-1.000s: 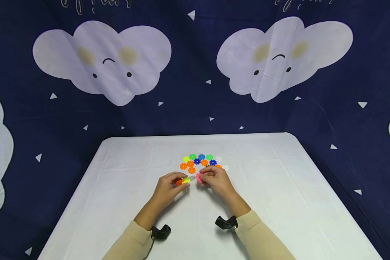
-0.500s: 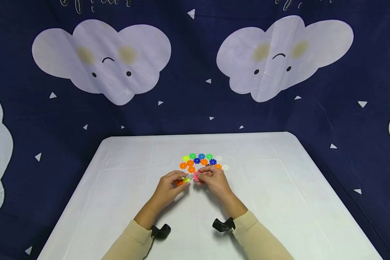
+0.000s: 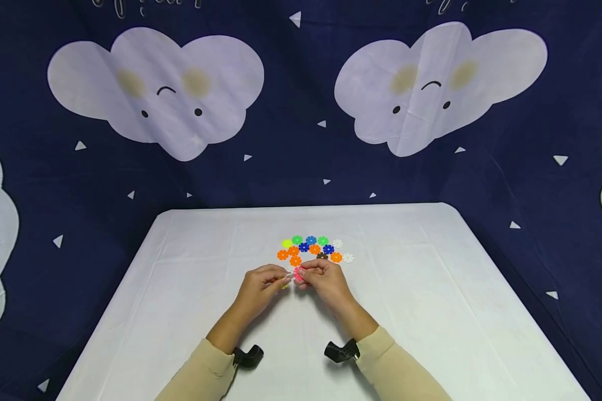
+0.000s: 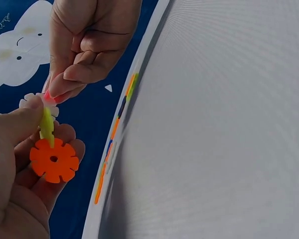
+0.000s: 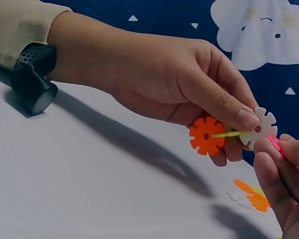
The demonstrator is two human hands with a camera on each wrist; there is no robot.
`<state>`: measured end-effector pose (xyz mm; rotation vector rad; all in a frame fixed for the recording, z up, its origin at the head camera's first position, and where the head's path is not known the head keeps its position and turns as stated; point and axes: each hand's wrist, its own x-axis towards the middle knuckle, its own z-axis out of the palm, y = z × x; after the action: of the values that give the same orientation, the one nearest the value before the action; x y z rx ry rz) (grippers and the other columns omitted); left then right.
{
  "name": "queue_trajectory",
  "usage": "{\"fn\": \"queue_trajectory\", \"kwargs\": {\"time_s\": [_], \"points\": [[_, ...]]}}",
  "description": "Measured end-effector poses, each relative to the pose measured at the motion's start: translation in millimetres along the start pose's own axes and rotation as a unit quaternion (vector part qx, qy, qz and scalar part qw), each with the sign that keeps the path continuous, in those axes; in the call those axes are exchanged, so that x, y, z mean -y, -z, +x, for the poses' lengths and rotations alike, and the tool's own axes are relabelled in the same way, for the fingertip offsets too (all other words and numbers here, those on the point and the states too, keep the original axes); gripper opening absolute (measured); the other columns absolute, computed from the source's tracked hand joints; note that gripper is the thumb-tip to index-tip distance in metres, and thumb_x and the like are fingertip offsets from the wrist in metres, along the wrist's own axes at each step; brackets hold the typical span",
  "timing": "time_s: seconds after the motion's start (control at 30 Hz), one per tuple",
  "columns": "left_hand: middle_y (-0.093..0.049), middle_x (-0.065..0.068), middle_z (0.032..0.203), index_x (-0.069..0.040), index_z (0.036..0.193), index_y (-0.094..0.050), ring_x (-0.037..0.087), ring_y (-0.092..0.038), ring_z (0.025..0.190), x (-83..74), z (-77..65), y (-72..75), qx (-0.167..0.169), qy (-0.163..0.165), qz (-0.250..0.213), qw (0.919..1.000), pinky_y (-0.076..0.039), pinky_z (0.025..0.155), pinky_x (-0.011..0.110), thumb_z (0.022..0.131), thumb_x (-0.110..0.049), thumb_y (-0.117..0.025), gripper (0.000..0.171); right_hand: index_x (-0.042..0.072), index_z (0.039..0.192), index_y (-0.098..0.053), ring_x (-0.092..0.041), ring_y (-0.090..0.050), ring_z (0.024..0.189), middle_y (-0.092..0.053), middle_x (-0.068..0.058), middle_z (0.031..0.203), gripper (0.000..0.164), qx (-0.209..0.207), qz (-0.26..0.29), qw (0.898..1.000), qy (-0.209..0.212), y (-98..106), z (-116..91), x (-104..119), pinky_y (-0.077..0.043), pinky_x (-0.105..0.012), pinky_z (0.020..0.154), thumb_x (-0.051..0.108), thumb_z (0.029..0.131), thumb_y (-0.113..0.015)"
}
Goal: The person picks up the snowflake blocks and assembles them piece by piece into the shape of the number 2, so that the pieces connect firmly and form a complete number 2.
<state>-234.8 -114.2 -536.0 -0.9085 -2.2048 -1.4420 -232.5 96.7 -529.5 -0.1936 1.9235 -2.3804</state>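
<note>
Though handheld, discs within table edges.

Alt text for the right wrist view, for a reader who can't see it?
The left hand holds a joined orange disc, yellow disc and white disc; the right hand pinches a pink disc at the white one's edge. Loose discs lie on the white table.

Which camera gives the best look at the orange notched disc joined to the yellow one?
The left wrist view: there the orange notched disc appears largest and turned nearly face-on. The right wrist view also shows it, but smaller. In the head view, the left hand seems to hide it.
</note>
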Motion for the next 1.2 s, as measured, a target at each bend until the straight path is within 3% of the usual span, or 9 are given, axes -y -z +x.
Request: {"fn": "queue_trajectory", "kwargs": {"time_s": [0.2, 0.63, 0.93, 1.2], "points": [[-0.077, 0.005, 0.101, -0.002, 0.096, -0.083, 0.023, -0.074, 0.091, 0.1, 0.1, 2.1, 0.000, -0.007, 0.029, 0.9996, -0.060, 0.075, 0.027, 0.087, 0.003, -0.084, 0.011, -0.018, 0.113, -0.065, -0.020, -0.074, 0.071, -0.074, -0.021, 0.089, 0.018, -0.005, 0.006, 1.000, -0.001, -4.1, -1.3, -1.1, -0.063, -0.041, 0.072, -0.011, 0.097, -0.069], [-0.077, 0.005, 0.099, -0.001, 0.095, -0.083, 0.022, -0.074, 0.092, -1.6, 0.5, 2.6, 0.001, -0.018, 0.032, 0.9993, -0.060, 0.077, 0.028, 0.086, 0.004, -0.085, 0.011, -0.018, 0.113, -0.065, -0.020, -0.074, 0.070, -0.074, -0.023, 0.090, 0.019, 0.001, 0.010, 1.000, 0.000, -7.9, -4.2, 0.8, -0.063, -0.042, 0.072, -0.008, 0.097, -0.070], [-0.077, 0.005, 0.101, 0.001, 0.095, -0.081, 0.022, -0.073, 0.093, -0.7, 0.5, 1.7, -0.002, -0.011, 0.022, 0.9997, -0.061, 0.079, 0.031, 0.094, -0.003, -0.080, 0.004, -0.016, 0.115, -0.065, -0.023, -0.075, 0.074, -0.074, -0.024, 0.094, 0.021, 0.013, 0.000, 1.000, -0.003, -7.0, -5.8, 4.8, -0.062, -0.045, 0.077, -0.005, 0.098, -0.071], [-0.077, 0.008, 0.098, -0.001, 0.094, -0.081, 0.022, -0.073, 0.093, 0.7, 0.0, 0.9, -0.016, -0.018, 0.033, 0.9992, -0.058, 0.083, 0.029, 0.093, -0.006, -0.082, 0.005, -0.015, 0.116, -0.064, -0.023, -0.076, 0.077, -0.074, -0.023, 0.095, 0.023, 0.019, -0.010, 1.000, -0.010, -5.2, -5.8, 3.1, -0.062, -0.048, 0.078, -0.003, 0.098, -0.073]]}}
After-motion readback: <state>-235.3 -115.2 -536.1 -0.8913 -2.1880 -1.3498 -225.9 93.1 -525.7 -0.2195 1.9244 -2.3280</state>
